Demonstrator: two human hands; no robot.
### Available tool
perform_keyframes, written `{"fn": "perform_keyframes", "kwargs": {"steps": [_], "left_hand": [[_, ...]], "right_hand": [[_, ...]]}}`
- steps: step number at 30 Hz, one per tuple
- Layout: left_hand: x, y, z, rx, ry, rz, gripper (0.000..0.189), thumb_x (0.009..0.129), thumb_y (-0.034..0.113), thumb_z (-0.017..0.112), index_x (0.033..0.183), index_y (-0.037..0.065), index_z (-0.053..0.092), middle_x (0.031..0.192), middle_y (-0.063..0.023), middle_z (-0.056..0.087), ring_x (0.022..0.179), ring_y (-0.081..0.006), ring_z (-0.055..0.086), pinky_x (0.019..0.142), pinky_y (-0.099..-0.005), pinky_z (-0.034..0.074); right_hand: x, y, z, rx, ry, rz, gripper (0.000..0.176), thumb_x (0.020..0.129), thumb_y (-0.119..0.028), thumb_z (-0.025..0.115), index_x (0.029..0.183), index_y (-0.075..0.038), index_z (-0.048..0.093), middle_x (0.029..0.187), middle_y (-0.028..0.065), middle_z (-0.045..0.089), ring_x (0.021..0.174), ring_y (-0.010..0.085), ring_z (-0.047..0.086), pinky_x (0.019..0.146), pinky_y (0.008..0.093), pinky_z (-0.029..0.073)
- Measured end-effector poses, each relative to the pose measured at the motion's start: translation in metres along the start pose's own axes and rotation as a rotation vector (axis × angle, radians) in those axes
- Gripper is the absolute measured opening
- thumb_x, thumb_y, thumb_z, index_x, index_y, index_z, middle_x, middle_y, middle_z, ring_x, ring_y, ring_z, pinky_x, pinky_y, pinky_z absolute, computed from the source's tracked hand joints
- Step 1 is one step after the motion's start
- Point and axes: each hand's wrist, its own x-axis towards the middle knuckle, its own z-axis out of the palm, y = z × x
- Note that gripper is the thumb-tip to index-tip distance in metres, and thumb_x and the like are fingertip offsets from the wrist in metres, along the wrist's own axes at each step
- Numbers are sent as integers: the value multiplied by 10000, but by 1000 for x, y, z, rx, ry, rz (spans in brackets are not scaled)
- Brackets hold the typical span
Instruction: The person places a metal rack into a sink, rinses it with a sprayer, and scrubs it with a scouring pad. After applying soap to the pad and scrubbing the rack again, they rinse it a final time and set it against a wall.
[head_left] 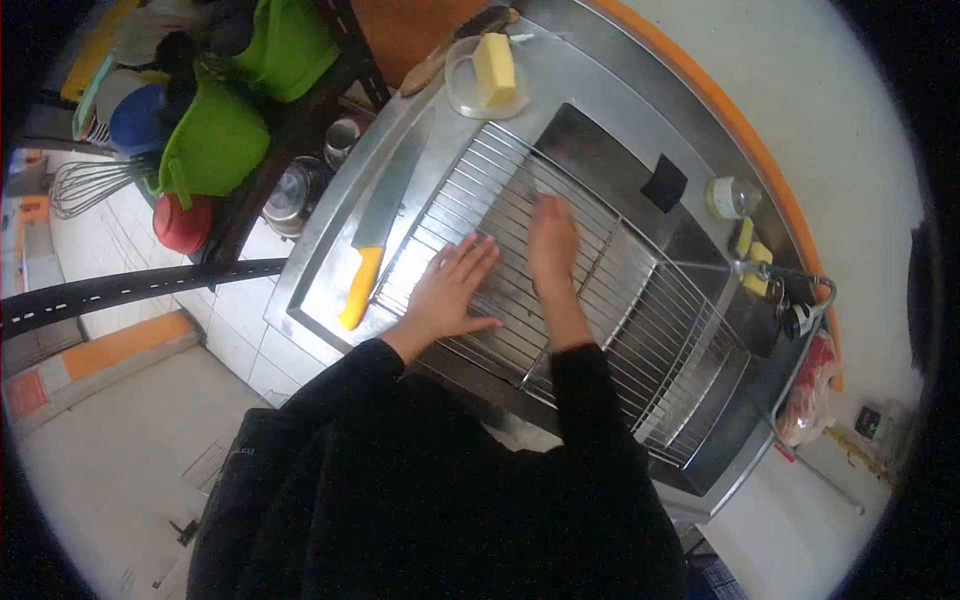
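Observation:
A wire rack (505, 190) lies over the steel counter and part of the sink (640, 270). My left hand (455, 285) rests on the rack's left part, fingers spread, holding nothing. My right hand (552, 240) is over the middle of the rack, its fingers closed together around something I cannot make out; a small pale bit shows at the fingertips. Left of the rack lies a large knife (365, 285) with a yellow handle. Beyond the rack's far end, a yellow block (494, 70) sits on a clear plastic lid or dish (463, 85).
A black square (663, 184) lies on the counter near a clear bottle (732, 197). Sponges (757, 268) sit by the tap (780, 272). At the upper left, a shelf holds green containers (215, 135), a whisk (95, 187) and a red cup (182, 223).

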Motion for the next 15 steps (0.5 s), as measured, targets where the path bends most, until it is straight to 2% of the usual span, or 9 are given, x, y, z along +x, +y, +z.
{"fn": "perform_keyframes", "kwargs": {"steps": [1, 4, 6, 7, 8, 10, 12, 13, 15], "left_hand": [[0, 1, 0, -11, 4, -5, 1060, 697, 699, 597, 1450, 44, 240, 1511, -117, 245, 1403, -298, 204, 1111, -463, 220], [1, 1, -6, -12, 6, -12, 1091, 682, 701, 612, 1444, 15, 239, 1511, -124, 242, 1402, -304, 206, 1106, -461, 226], [5, 1, -6, -2, 19, -9, 1102, 674, 705, 617, 1440, 6, 243, 1511, -129, 240, 1400, -308, 208, 1101, -459, 232], [5, 1, -4, 11, 28, -3, 1104, 671, 708, 617, 1439, 7, 246, 1512, -131, 239, 1400, -310, 209, 1098, -458, 236], [3, 2, -2, 20, 32, -4, 1107, 668, 711, 616, 1438, 7, 249, 1512, -133, 237, 1399, -311, 211, 1095, -457, 240], [0, 7, -4, 41, 0, -16, 1105, 669, 714, 612, 1437, 6, 252, 1514, -134, 234, 1399, -312, 211, 1091, -457, 244], [6, 6, -5, 77, 13, -16, 1105, 672, 719, 605, 1439, 7, 251, 1516, -135, 229, 1399, -316, 210, 1089, -460, 243], [3, 7, -3, 90, 15, -7, 1105, 673, 722, 600, 1440, 8, 248, 1517, -135, 227, 1399, -318, 208, 1089, -465, 241], [9, 8, -1, 130, 9, 10, 1107, 677, 731, 587, 1442, 8, 243, 1519, -137, 220, 1400, -322, 204, 1088, -473, 237]], "right_hand": [[9, -20, -6, -7, -95, -45, 287, 873, -140, 485, 1119, -15, 563, 1075, 155, 593, 948, 315, 595, 807, 436, 479], [-8, -1, -13, -66, 7, -4, 211, 886, -172, 538, 1064, -66, 580, 1063, 132, 569, 887, 342, 592, 751, 431, 487], [-31, 33, -66, -91, -96, 331, 236, 879, -173, 548, 1085, -60, 580, 1098, 132, 569, 902, 342, 592, 766, 427, 486], [-59, 80, -58, -17, 248, 116, 237, 868, -175, 567, 1073, -56, 587, 1077, 147, 576, 917, 339, 593, 780, 424, 484], [-75, 108, -72, -136, 118, 380, 218, 867, -163, 570, 1053, -52, 593, 1038, 160, 592, 925, 341, 595, 799, 426, 479], [-103, 162, -103, -232, 334, 503, 202, 863, -152, 569, 1040, -59, 599, 1010, 153, 609, 903, 333, 609, 778, 413, 489], [-118, 257, -67, -113, 286, 756, 197, 887, -165, 550, 1034, -41, 595, 1030, 135, 620, 893, 312, 614, 794, 408, 482], [-117, 250, -71, -56, 251, 895, 198, 899, -172, 541, 1030, -32, 593, 1040, 127, 625, 888, 301, 617, 801, 406, 478], [-88, 164, -74, -14, 330, 548, 216, 858, -189, 596, 1042, -80, 629, 1036, 136, 623, 911, 329, 623, 783, 419, 494]]}}
